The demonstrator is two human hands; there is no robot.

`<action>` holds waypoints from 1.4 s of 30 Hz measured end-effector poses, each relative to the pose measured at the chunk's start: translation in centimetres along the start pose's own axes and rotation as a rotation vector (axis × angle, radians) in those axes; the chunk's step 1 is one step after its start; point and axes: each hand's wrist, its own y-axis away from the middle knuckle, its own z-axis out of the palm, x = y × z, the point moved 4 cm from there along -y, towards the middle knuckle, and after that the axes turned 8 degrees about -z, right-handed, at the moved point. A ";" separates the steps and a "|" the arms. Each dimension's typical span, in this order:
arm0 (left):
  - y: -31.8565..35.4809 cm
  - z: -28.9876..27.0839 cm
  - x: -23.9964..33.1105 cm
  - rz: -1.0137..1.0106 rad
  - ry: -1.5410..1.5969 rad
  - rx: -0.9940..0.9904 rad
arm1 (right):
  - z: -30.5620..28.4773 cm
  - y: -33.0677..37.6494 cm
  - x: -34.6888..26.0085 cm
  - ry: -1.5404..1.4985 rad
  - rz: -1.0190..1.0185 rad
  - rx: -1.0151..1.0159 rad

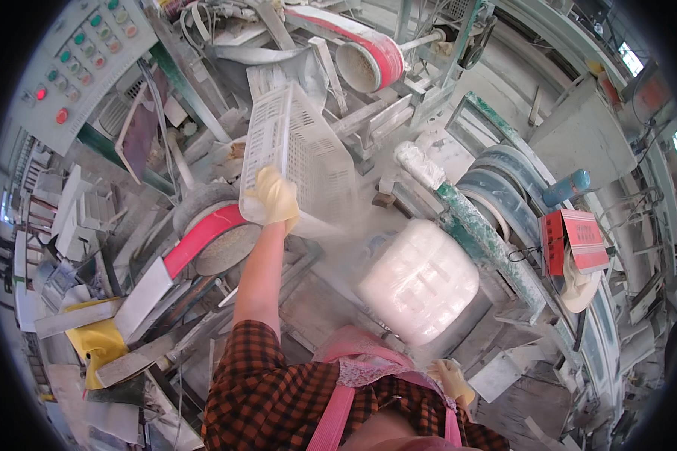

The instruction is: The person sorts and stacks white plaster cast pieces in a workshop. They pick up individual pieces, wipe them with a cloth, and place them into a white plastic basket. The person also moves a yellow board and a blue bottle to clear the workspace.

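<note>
A white slatted plastic crate [297, 150] is held tilted in front of me. My left hand [276, 197], in a pale yellow glove, has its fingers wrapped round the crate's near left edge, with the arm stretched forward. Whitish dust hazes the crate's lower right side. To the right of it sits a bulky white bundle [421, 282] with a shiny wrapping. My right hand [453, 381], gloved alike, hangs low beside my body, just below the bundle and apart from the crate. Its fingers are too foreshortened to read.
Belt rollers with red bands stand ahead [387, 64] and at the left [203, 240]. A button panel [83, 64] is at the far left. Dusty green machine framing [489, 233], a blue cylinder [566, 188] and a red box [572, 240] are to the right. A yellow cloth [98, 342] lies lower left.
</note>
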 end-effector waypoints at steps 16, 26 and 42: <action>7.5 -24.4 10.4 -0.090 -0.407 -0.148 | -2.7 -0.9 -20.8 -0.007 -0.465 -0.105; 20.0 -33.2 8.3 -0.046 -0.304 0.037 | 7.0 0.3 -32.1 0.024 -0.965 -0.596; 49.4 -29.8 3.5 -0.269 -0.373 0.162 | 30.0 8.2 -25.2 -0.571 -0.027 -1.178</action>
